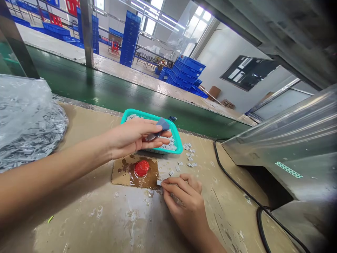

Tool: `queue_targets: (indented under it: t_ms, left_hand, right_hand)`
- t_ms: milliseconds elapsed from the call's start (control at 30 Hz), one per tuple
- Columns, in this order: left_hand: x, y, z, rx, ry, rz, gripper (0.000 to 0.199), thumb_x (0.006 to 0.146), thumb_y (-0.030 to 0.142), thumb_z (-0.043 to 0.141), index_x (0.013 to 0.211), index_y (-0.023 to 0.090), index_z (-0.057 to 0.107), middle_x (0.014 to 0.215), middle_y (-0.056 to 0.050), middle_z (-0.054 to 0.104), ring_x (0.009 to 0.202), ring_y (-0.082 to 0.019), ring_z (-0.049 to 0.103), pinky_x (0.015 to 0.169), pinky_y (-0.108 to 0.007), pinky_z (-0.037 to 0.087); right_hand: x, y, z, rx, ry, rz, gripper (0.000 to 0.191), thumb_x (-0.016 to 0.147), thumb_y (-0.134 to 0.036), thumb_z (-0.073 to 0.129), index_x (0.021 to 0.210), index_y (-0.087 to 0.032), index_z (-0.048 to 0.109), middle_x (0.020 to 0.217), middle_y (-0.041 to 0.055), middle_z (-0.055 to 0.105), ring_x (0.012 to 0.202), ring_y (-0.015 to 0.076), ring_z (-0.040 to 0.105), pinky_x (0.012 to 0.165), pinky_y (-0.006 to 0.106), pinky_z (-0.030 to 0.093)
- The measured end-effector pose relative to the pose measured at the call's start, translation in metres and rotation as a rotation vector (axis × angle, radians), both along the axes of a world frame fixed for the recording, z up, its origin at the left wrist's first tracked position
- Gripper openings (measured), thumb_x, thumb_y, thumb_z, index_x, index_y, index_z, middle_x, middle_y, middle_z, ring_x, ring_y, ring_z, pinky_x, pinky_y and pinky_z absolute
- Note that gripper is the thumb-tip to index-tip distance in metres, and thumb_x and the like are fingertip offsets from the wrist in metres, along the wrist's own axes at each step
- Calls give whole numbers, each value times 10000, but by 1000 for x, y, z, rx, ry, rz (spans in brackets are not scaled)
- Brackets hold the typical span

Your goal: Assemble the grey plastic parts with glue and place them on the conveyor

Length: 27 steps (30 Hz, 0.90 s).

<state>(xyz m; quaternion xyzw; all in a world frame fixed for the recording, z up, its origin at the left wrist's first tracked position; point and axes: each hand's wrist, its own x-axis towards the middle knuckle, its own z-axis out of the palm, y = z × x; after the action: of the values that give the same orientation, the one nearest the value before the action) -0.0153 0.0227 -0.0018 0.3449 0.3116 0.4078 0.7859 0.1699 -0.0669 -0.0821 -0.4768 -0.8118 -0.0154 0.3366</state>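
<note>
My left hand [139, 135] is over a teal basket [179, 142] of small grey-white pieces, its fingers closed on a blue-grey piece [162, 123]. Below it, my right hand [184, 196] pinches a small light-grey piece [159, 182] at the right edge of a wet brown square [152, 179]. On that square stands a small red cup-like object [142, 168], with liquid around it. Several small grey-white pieces [190, 159] lie scattered on the table between the basket and my right hand.
A clear plastic bag [28, 119] full of grey pieces fills the left side. Behind the table [105, 218] runs a green conveyor belt [110, 91]. A black cable [237, 186] curves beside a metal machine [289, 140] at the right. Blue crates [184, 72] are stacked beyond.
</note>
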Motion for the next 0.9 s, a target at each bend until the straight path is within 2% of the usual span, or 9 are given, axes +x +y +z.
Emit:
queue_targets:
  t_ms: [167, 333, 433, 533, 667, 800, 900]
  left_hand:
    - [0, -1, 0, 16, 15, -10, 74, 744, 87, 550, 699, 79, 609, 848, -113, 647, 744, -156, 641, 760, -267, 497]
    - [0, -1, 0, 91, 43, 13, 64, 706, 55, 579, 653, 89, 589, 717, -56, 610, 696, -106, 614, 663, -188, 472]
    - [0, -2, 0, 116, 53, 14, 68, 717, 110, 590, 653, 90, 584, 710, -43, 586, 665, -97, 598, 655, -202, 464]
    - [1, -3, 1, 125, 56, 3, 53, 729, 146, 589, 743, 97, 602, 707, -33, 566, 648, -106, 595, 676, -235, 463]
    - [1, -4, 1, 102, 79, 3, 147, 742, 141, 558, 880, 121, 606, 688, -23, 552, 634, -108, 577, 691, -261, 452]
    - [0, -3, -2, 178, 138, 9, 126, 685, 101, 592, 808, 122, 609, 707, -25, 559, 645, -90, 525, 600, -206, 390]
    - [-1, -2, -3, 248, 219, -26, 36, 692, 120, 582, 719, 118, 605, 647, -14, 545, 588, -75, 475, 557, -199, 349]
  right_hand:
    - [1, -1, -1, -14, -11, 4, 159, 701, -54, 557, 671, -192, 629, 698, -21, 638, 736, 161, 463, 648, 311, 284]
    - [0, -4, 0, -7, 10, -6, 151, 708, -72, 563, 678, -200, 638, 689, -21, 641, 714, 158, 469, 644, 313, 286]
    - [0, -4, 1, -4, 18, -7, 144, 706, -84, 567, 667, -202, 639, 678, -17, 639, 700, 156, 474, 641, 311, 292]
    - [-1, -5, 0, -1, 6, -6, 153, 702, -79, 564, 668, -207, 640, 678, -18, 640, 705, 156, 480, 639, 309, 291]
    - [0, -7, -1, -14, -4, -7, 161, 706, -70, 559, 670, -204, 641, 687, -23, 642, 707, 154, 477, 648, 316, 281]
    - [2, -7, 2, 4, -17, -21, 146, 711, -85, 560, 662, -200, 634, 684, -16, 646, 699, 158, 487, 636, 318, 290]
    - [5, -4, 9, -12, -34, -29, 121, 713, -110, 570, 667, -200, 636, 684, -4, 654, 689, 166, 506, 615, 320, 323]
